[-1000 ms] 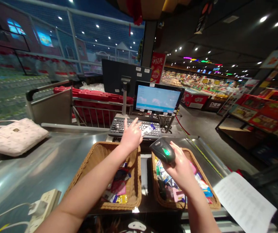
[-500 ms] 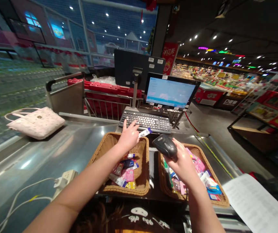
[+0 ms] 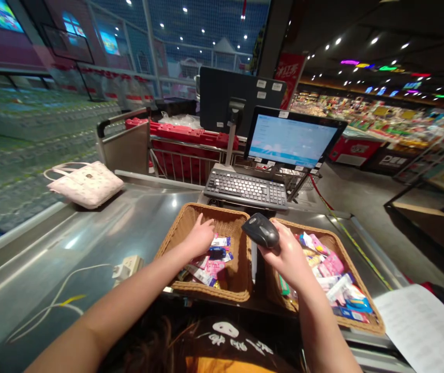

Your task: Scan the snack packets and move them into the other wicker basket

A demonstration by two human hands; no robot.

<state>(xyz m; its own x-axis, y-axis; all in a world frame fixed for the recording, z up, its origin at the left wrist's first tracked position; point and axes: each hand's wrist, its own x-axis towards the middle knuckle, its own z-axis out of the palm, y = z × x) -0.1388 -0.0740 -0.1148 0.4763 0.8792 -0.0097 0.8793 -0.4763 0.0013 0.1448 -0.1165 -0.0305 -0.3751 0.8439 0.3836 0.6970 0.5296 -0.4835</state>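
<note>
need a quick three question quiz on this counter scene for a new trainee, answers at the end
1. What does the right hand hold? a) a white sheet b) a handheld scanner c) a power strip
2. True or false: the left hand rests on the keyboard.
3. Fill in: the pale handbag lies on the metal counter, to the person's ____ of the left basket.

Key: 1 b; 2 false, it is at the left basket; 3 left.
</note>
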